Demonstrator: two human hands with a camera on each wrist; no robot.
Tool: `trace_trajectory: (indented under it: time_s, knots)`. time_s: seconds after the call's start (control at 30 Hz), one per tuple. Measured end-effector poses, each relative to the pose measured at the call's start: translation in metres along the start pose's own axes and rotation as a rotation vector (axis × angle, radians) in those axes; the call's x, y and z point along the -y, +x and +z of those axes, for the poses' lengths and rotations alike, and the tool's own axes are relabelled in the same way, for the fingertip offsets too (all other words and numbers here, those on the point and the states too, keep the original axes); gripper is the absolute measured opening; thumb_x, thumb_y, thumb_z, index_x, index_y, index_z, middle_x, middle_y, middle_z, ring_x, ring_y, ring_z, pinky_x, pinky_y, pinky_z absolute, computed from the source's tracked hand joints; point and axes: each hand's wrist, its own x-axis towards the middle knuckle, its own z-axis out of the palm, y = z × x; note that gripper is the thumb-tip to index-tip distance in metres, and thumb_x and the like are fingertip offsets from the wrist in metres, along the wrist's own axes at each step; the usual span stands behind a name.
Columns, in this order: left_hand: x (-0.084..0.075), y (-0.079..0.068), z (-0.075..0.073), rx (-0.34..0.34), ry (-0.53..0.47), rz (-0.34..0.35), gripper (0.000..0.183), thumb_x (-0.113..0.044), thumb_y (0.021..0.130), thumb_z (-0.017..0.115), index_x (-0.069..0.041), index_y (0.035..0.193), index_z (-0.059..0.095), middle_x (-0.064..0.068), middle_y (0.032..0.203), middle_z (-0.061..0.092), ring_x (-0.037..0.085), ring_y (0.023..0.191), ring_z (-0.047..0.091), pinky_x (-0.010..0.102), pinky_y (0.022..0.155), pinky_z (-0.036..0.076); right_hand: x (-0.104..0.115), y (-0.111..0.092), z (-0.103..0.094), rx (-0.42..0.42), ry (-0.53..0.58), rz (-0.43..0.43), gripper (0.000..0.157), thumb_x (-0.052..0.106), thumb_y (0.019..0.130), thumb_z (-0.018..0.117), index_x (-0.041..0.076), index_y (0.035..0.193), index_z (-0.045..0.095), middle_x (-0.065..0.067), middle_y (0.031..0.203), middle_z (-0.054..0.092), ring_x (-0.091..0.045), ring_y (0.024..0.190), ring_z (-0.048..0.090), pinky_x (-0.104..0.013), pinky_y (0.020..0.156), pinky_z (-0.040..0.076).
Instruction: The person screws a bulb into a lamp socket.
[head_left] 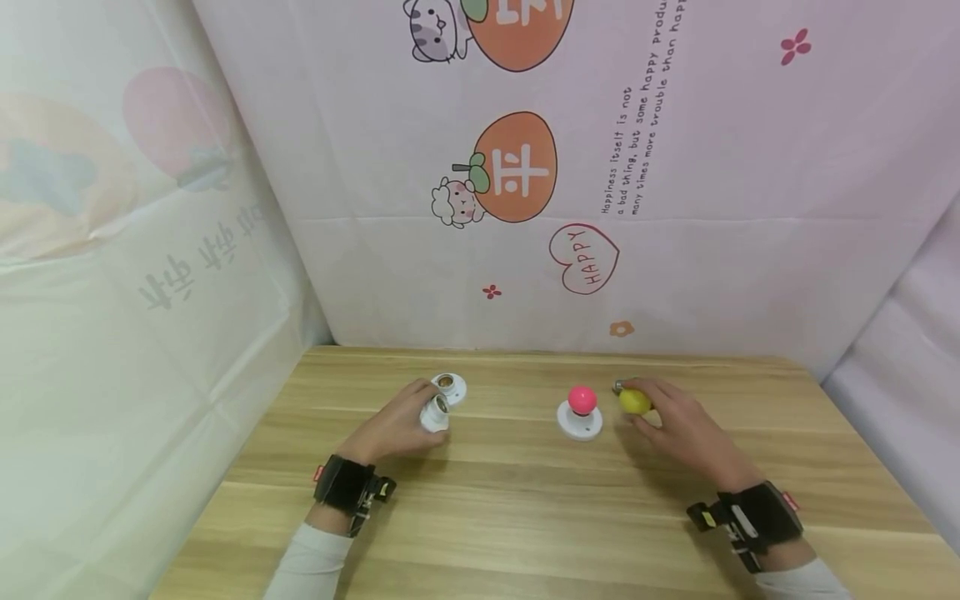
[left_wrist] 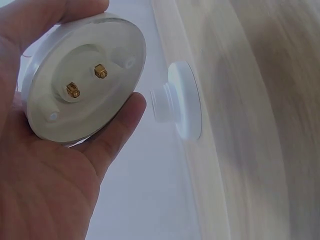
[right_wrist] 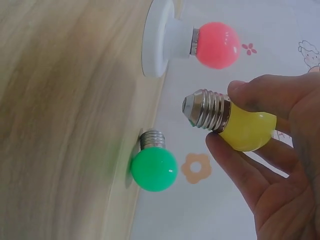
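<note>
My left hand (head_left: 397,423) holds a white lamp socket (head_left: 435,414) by its round base, lifted off the table. In the left wrist view the socket's underside (left_wrist: 85,77) shows two brass screws. Just beyond it, a second white socket (head_left: 457,393) stands on the table with its mouth up. My right hand (head_left: 684,429) pinches a yellow bulb (head_left: 635,402) between thumb and fingers; its metal screw base points down at the table in the right wrist view. Left of that hand, a pink bulb (head_left: 582,400) sits upright in a third white socket (head_left: 580,423).
A green bulb (right_wrist: 154,169) lies on its side on the table near the right hand; the head view mostly hides it. Behind the wooden table (head_left: 510,517) hangs a printed white cloth (head_left: 390,275), with more cloth at both sides.
</note>
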Motion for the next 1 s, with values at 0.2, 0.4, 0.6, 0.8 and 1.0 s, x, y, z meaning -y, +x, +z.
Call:
trace_trajectory:
  time_s: [0.2, 0.4, 0.6, 0.8, 1.0]
  knots:
    - [-0.003, 0.001, 0.001, -0.005, 0.004, 0.03, 0.053, -0.033, 0.07, 0.076, -0.009, 0.113, 0.058, -0.004, 0.111, 0.05, 0.01, 0.09, 0.051, 0.026, 0.075, 0.051, 0.001, 0.004, 0.002, -0.022, -0.007, -0.02, 0.055, 0.011, 0.074, 0.081, 0.008, 0.124, 0.058, -0.009, 0.119, 0.061, -0.022, 0.105, 0.059, -0.044, 0.083, 0.055]
    - [-0.005, 0.002, 0.002, 0.006, 0.018, 0.039, 0.052, -0.032, 0.071, 0.075, -0.009, 0.114, 0.057, -0.005, 0.108, 0.048, 0.01, 0.085, 0.049, 0.025, 0.069, 0.05, 0.003, 0.006, 0.003, -0.012, -0.006, -0.005, 0.055, 0.013, 0.076, 0.08, 0.009, 0.125, 0.057, -0.008, 0.12, 0.06, -0.022, 0.107, 0.057, -0.045, 0.085, 0.054]
    - [-0.009, 0.005, 0.002, 0.033, -0.002, 0.029, 0.068, -0.033, 0.073, 0.074, -0.004, 0.131, 0.052, 0.007, 0.126, 0.05, 0.014, 0.096, 0.051, 0.029, 0.079, 0.051, 0.005, 0.007, 0.003, -0.012, -0.008, -0.005, 0.057, 0.013, 0.076, 0.08, 0.009, 0.127, 0.056, -0.009, 0.123, 0.059, -0.023, 0.109, 0.056, -0.046, 0.086, 0.053]
    - [-0.014, 0.011, 0.003, 0.051, 0.005, 0.034, 0.065, -0.036, 0.074, 0.073, -0.006, 0.128, 0.052, 0.009, 0.134, 0.047, 0.014, 0.102, 0.05, 0.029, 0.082, 0.05, 0.007, 0.009, 0.002, -0.02, -0.002, -0.027, 0.057, 0.013, 0.075, 0.08, 0.008, 0.127, 0.057, -0.009, 0.122, 0.06, -0.024, 0.109, 0.056, -0.046, 0.086, 0.053]
    - [-0.018, 0.014, 0.004, 0.048, 0.014, 0.041, 0.06, -0.032, 0.073, 0.075, -0.006, 0.124, 0.055, 0.002, 0.127, 0.048, 0.013, 0.101, 0.05, 0.028, 0.084, 0.05, 0.008, 0.01, 0.002, -0.025, 0.004, -0.048, 0.057, 0.012, 0.075, 0.081, 0.007, 0.126, 0.057, -0.009, 0.122, 0.059, -0.023, 0.11, 0.056, -0.046, 0.087, 0.053]
